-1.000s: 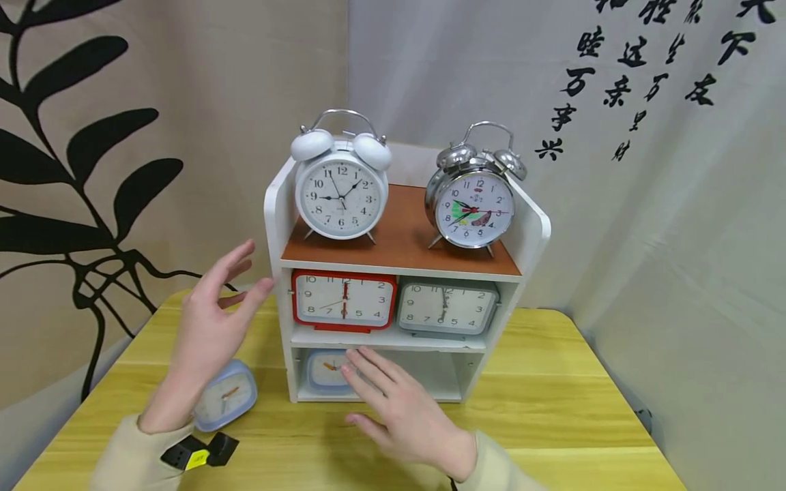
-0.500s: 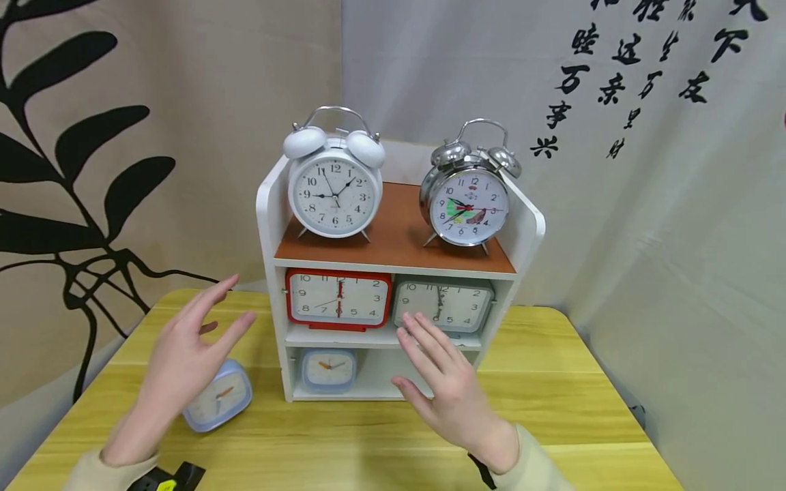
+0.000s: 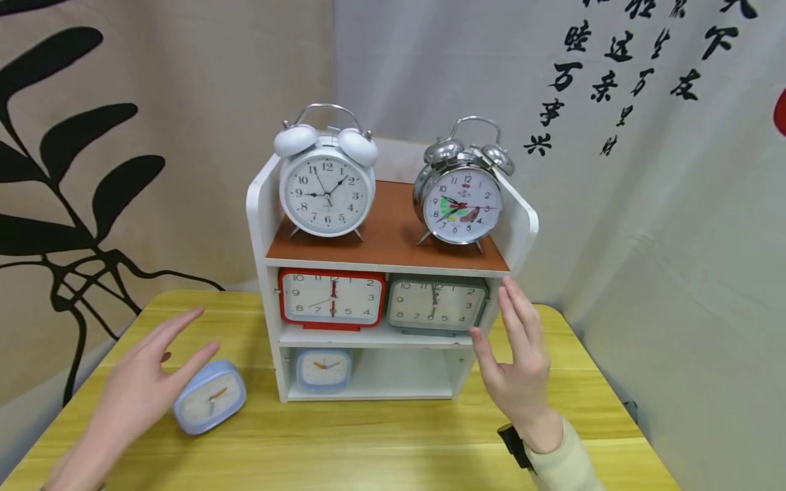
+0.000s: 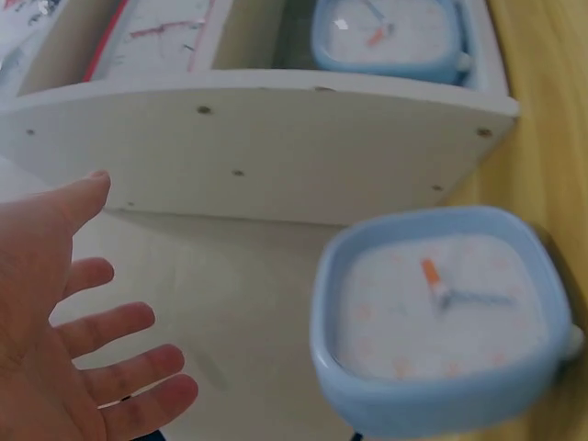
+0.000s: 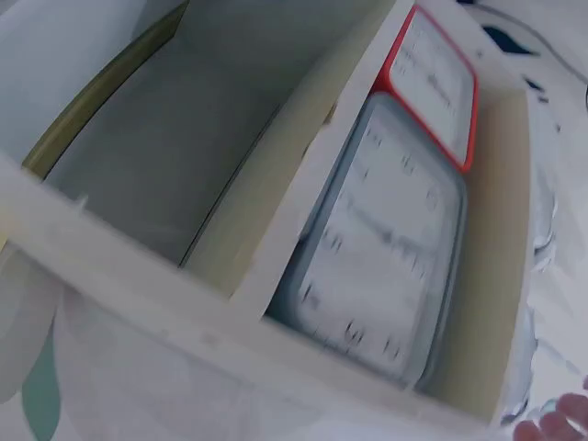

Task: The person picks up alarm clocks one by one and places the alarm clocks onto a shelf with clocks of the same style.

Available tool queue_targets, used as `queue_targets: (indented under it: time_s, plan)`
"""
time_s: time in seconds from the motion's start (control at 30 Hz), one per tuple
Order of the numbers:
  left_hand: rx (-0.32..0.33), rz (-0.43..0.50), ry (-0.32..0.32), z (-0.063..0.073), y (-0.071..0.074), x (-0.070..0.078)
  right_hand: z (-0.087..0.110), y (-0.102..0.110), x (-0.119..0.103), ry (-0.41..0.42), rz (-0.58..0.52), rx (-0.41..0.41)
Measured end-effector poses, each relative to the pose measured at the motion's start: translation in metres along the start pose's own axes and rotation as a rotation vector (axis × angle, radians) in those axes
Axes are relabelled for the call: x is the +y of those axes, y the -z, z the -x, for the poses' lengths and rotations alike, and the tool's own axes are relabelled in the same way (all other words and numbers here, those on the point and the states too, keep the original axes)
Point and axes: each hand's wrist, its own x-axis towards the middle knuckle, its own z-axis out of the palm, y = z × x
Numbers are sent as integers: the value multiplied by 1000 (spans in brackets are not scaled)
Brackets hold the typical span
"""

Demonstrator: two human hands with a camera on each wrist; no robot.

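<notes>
My left hand [image 3: 138, 385] hovers over the table's left side with fingers stretched and thumb apart, holding nothing. Just right of it a light blue alarm clock [image 3: 209, 397] lies on the table, tilted back with its face up. My right hand [image 3: 518, 368] is raised at the right side of the white shelf unit [image 3: 405, 375], fingers straight, nothing in it; whether it touches the unit I cannot tell. A second light blue alarm clock [image 3: 323, 370] stands in the bottom compartment's left part. Above it are a red clock [image 3: 331, 299] and a grey-green clock [image 3: 437, 303], side by side.
A white twin-bell alarm clock [image 3: 327, 194] and a silver one [image 3: 463, 206] stand on the brown top shelf [image 3: 393, 235]. The unit is on a yellow wooden table [image 3: 344, 450]. Behind hangs a curtain [image 3: 221, 102] with leaf patterns and black characters.
My right hand has moved right and away from the bottom compartment, uncovering the blue clock there. My left hand has drawn left and down. The view has shifted slightly right.
</notes>
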Motion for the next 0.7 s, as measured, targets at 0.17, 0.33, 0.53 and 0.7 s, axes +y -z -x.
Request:
queue_targets:
  time_s: [0.17,0.33,0.53,0.7]
  plan:
    - [-60,-47,9,6,-4,-15,4,11,12,-131,45,16]
    - [-137,-85,26,11,-6,-31,10,15,18,-298,18,-66]
    - [-287,-147,81,12,-11,-43,14,11,25,-467,-33,-139]
    - [-330,-158,105,13,-17,-48,15,8,31,-514,-40,-159]
